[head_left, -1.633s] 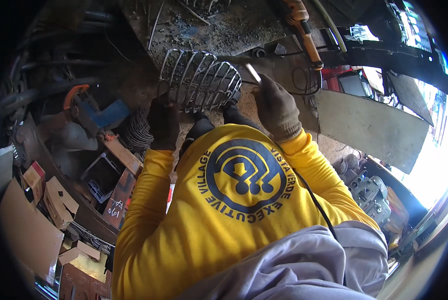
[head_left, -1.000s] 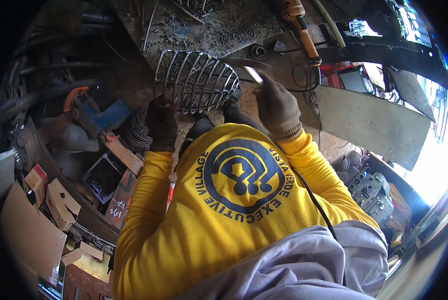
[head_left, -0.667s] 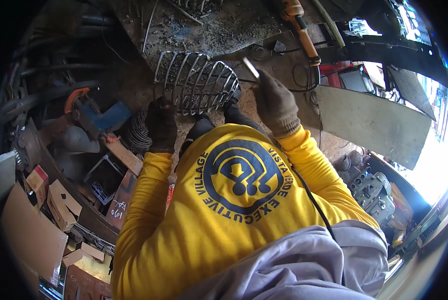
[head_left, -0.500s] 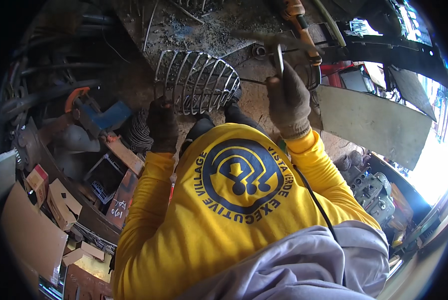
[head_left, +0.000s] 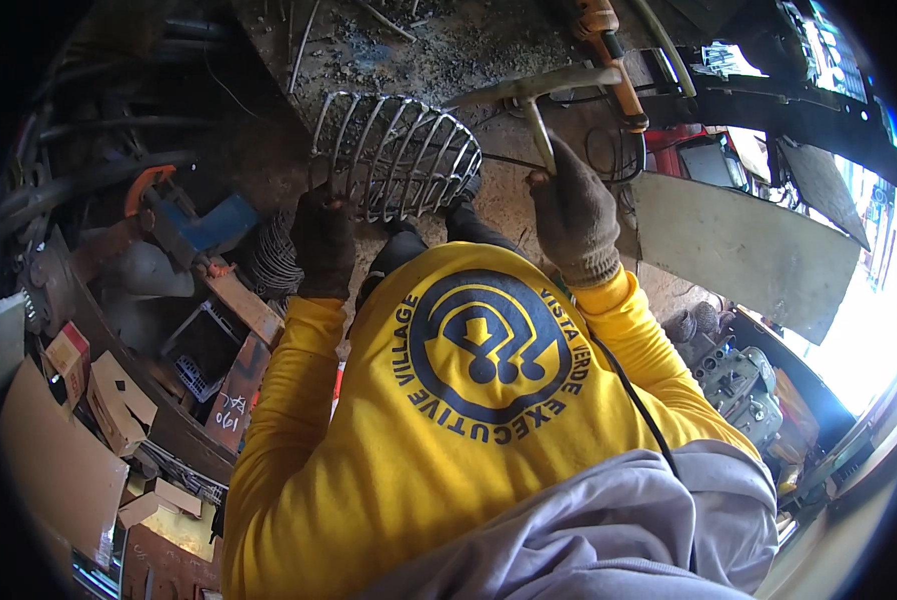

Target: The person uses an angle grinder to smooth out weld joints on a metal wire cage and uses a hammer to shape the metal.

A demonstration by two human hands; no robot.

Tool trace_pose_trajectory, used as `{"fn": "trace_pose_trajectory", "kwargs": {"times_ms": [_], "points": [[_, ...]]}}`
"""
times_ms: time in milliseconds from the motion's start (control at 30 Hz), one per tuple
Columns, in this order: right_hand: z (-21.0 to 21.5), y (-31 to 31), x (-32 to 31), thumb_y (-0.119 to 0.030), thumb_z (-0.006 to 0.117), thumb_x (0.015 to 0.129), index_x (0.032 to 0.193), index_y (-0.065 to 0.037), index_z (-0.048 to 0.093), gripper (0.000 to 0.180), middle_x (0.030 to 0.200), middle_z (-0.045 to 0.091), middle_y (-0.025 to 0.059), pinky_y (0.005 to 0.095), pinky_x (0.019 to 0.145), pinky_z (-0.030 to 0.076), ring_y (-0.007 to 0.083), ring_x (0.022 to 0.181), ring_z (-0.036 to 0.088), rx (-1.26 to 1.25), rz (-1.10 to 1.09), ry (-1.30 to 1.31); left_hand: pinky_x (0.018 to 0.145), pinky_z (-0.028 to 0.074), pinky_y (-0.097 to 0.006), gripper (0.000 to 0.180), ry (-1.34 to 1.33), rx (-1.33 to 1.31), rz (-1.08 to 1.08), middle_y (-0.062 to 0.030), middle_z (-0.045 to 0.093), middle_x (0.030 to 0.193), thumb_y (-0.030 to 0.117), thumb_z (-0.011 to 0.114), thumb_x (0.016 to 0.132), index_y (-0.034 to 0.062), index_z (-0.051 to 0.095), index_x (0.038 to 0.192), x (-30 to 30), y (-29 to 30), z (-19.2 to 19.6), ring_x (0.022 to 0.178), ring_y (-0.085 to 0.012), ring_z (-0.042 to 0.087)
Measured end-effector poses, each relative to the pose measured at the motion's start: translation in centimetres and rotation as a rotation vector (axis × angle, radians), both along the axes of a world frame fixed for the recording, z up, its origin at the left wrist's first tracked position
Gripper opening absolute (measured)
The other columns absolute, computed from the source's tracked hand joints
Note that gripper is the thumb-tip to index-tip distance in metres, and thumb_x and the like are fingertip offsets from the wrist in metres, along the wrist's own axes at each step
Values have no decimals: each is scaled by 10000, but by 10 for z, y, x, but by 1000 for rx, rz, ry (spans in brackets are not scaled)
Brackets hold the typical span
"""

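Since the frame half a second earlier, the right hand point(head_left: 572, 212), in a dark work glove, had stayed raised above the bench, and the hammer point(head_left: 535, 98) it gripped now stood higher, its handle running up from the fist to a head lying crosswise over the dusty bench top point(head_left: 424, 50). That fist was closed tight round the handle. The left hand point(head_left: 322, 240), also gloved, had not shifted: its fingers were clamped on the near left rim of the wire basket point(head_left: 394, 155), a curved cage of bare metal rods lying on its side at the bench edge, just left of the hammer. Nothing could be seen inside the basket. To the left, lower down, a dark plastic crate point(head_left: 201, 352) sat among cardboard boxes point(head_left: 109, 395); its contents were too shadowed to tell. An orange power tool point(head_left: 609, 45) lay on the bench beyond the hammer.
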State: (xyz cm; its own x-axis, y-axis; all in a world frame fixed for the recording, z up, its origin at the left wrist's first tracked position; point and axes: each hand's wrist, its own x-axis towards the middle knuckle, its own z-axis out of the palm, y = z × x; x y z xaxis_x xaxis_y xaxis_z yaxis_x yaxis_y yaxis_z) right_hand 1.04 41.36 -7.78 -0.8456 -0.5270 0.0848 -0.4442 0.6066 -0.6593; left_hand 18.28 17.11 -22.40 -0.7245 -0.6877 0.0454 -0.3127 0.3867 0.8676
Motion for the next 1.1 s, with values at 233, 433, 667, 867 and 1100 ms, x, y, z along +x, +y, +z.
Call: {"fn": "trace_pose_trajectory", "kwargs": {"times_ms": [233, 433, 667, 867, 1100], "points": [[-2, -1, 3, -130, 709, 856, 1337, -106, 598, 494, 863, 683, 161, 407, 625, 549, 341, 732, 692, 261, 63, 185, 742, 493, -405, 577, -18, 5, 3, -154, 655, 895, 599, 488, 968, 43, 623, 1044, 2, 0, -6, 822, -319, 655], [9, -1, -4, -109, 723, 840, 1345, -124, 608, 519, 748, 642, 116, 394, 550, 521, 311, 610, 648, 83, 15, 312, 735, 494, -412, 563, 10, -83, 5, -158, 650, 890, 583, 510, 960, 39, 625, 1048, 7, -5, -24, 812, -330, 651], [-6, 2, -10, -134, 723, 846, 1322, -162, 625, 487, 758, 642, 125, 410, 564, 510, 326, 652, 655, 133, 45, 267, 754, 495, -426, 636, -65, -28, -14, -162, 652, 898, 640, 447, 964, 40, 628, 1071, -2, 1, 1, 833, -341, 652], [-2, 0, 0, -115, 714, 838, 1318, -159, 620, 491, 761, 635, 120, 406, 551, 507, 320, 616, 634, 172, 73, 266, 755, 493, -426, 651, -2, -58, -13, -163, 649, 897, 649, 429, 973, 36, 627, 1069, 5, -5, -24, 831, -328, 653], [9, -2, -5, -115, 729, 838, 1310, -161, 635, 484, 784, 658, 123, 397, 574, 524, 304, 655, 666, 27, 25, 315, 747, 494, -425, 614, -16, -35, -8, -170, 646, 890, 629, 463, 968, 44, 627, 1053, 4, -3, -11, 815, -347, 648]]}}
